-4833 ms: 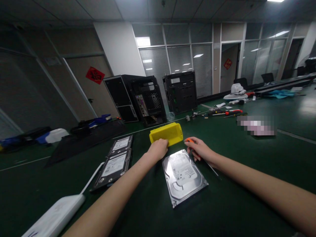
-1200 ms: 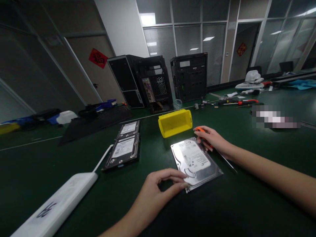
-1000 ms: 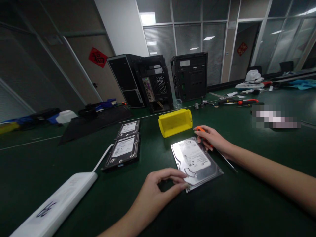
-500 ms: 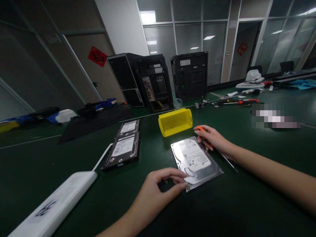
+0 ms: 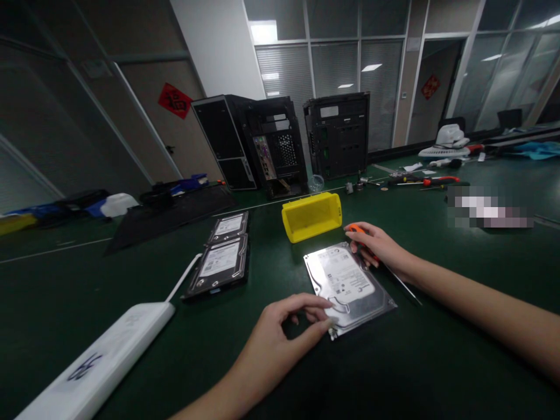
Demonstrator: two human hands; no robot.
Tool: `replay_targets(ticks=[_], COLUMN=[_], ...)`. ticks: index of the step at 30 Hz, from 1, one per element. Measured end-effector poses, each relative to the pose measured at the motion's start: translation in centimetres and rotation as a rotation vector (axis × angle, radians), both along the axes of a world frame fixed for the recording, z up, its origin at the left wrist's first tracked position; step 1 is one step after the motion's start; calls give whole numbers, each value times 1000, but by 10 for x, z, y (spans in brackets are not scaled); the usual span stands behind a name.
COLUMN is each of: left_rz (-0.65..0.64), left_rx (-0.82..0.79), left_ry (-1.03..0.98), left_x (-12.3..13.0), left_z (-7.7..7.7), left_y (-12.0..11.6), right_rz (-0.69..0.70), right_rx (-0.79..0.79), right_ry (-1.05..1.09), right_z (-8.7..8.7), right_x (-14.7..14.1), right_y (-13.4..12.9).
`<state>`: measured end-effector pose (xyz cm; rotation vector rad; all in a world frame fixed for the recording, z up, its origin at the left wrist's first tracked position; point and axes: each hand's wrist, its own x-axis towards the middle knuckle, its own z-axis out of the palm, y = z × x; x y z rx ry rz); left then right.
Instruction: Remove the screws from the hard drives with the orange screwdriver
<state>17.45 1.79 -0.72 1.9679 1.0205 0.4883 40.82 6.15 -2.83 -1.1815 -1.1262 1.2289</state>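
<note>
A silver hard drive (image 5: 343,283) with a white label lies label-up on the green table before me. My left hand (image 5: 301,321) is at its near-left corner, thumb and curled fingertips closed in against the edge. Whether something small is also between those fingertips I cannot make out. Beside the drive's far-right side, my right hand (image 5: 371,242) is wrapped round the orange-and-black handle of a screwdriver (image 5: 405,284). Its thin metal shaft points back toward me, past the wrist. Just beyond the drive stands a yellow bin (image 5: 311,219).
Two more hard drives (image 5: 221,259) lie to the left, near a white power strip (image 5: 105,356) and its cord. Computer cases (image 5: 336,137) stand at the back, with a small clear dish (image 5: 315,183) in front. Pliers (image 5: 437,180) and other tools lie at the far right.
Both hands, the drive and the screwdriver keep nearly the same places. The left thumb has shifted very slightly at the drive's corner; the whole view has moved a little.
</note>
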Motion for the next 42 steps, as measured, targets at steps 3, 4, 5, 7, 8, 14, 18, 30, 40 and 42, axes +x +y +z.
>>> replay_targets(ticks=[3,4,5,7,8,14,18,30,40,42], left_rz=[-7,-12,-16,-22,-26,2,3,-38,-125,-123], left_rx=[16,20,27,43,50,112,73,122,115,112], left_ry=[18,20,20,22,23,108,192,127,101,100], left_x=[0,0,1,1,2,3,2,0,1,1], left_z=[-1,-2,-2,-4,-5,-2,4,-6,-3,-3], left_y=[0,0,0,1,1,-3,-6,-4,-3,-3], right_rz=[-5,-7,-7,-6,-8,-11,-14,-17,-5,-5], right_rx=[-5,-4,-1,4,4,13,12,-2,11,17], right_ry=[-16,-19,-21,-25,-29,-30,-33,-61,-54,-56], right_z=[0,0,-1,-2,-2,-8,-8,-6,-7,-7], right_x=[0,0,0,0,0,1,1,1,1,1], right_y=[-1,-1,-1,0,0,1,1,-1,0,0])
